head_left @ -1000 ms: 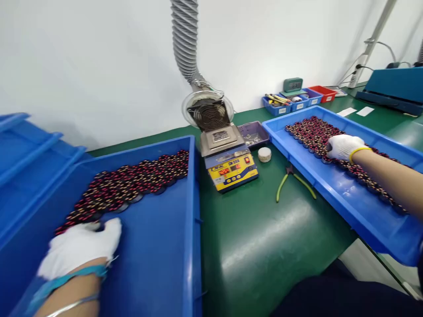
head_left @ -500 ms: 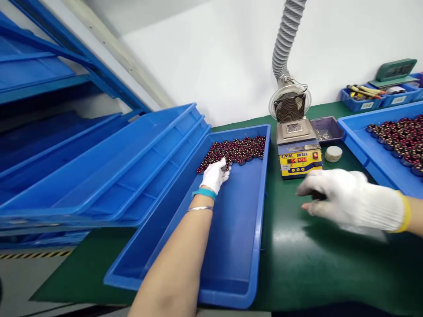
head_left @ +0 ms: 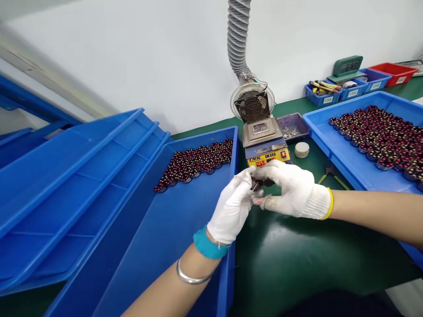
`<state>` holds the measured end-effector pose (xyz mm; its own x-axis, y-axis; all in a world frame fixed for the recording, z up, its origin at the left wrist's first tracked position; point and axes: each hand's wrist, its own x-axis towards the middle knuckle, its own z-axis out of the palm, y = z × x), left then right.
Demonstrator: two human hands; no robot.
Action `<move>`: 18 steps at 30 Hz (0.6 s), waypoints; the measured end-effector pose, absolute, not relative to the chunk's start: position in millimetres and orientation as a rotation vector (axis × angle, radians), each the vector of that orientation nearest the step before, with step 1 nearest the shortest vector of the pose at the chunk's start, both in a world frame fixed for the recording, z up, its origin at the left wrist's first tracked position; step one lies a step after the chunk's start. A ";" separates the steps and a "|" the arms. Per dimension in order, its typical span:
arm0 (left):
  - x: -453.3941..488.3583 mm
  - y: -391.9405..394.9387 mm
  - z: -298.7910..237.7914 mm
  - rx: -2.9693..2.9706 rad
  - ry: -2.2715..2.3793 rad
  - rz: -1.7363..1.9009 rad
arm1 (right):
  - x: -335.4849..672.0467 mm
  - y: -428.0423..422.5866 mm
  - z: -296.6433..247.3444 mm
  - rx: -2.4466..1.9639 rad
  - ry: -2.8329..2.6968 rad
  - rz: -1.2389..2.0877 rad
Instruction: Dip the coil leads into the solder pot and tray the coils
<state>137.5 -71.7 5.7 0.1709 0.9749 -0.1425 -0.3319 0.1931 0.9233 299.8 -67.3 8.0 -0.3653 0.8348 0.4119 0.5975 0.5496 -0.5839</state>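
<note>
Small dark part (head_left: 256, 184) is held just before the yellow-fronted machine (head_left: 265, 141), pinched by the left hand (head_left: 232, 204), probably to steady it, while the right hand (head_left: 292, 189) curls close around it, perhaps as support, its hold too hidden to tell

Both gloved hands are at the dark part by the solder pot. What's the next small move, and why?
I'd probably steady the dark part in the left hand before lifting the right hand away. Fingers of both hands crowd around it, partly hiding it, close to the solder pot with its red display lit, so a sure grip seems safer first.
</note>
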 end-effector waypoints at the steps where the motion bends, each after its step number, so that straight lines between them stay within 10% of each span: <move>1: 138.6 -72.2 5.0 0.902 0.913 1.128 | 299.6 -67.5 9.3 -1.153 -2.127 0.415; 11: 135.7 -77.6 9.8 0.994 0.973 1.133 | 318.4 -55.8 12.6 -1.060 -2.258 0.308; 18: 122.7 -75.2 1.3 1.966 1.196 1.442 | 310.2 -54.2 11.8 -1.045 -1.536 1.599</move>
<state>122.7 -75.2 1.3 0.0905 0.8285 0.5526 0.3899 -0.5400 0.7459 310.2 -54.2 11.8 -0.4490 0.8886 -0.0936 0.0576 -0.0758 -0.9955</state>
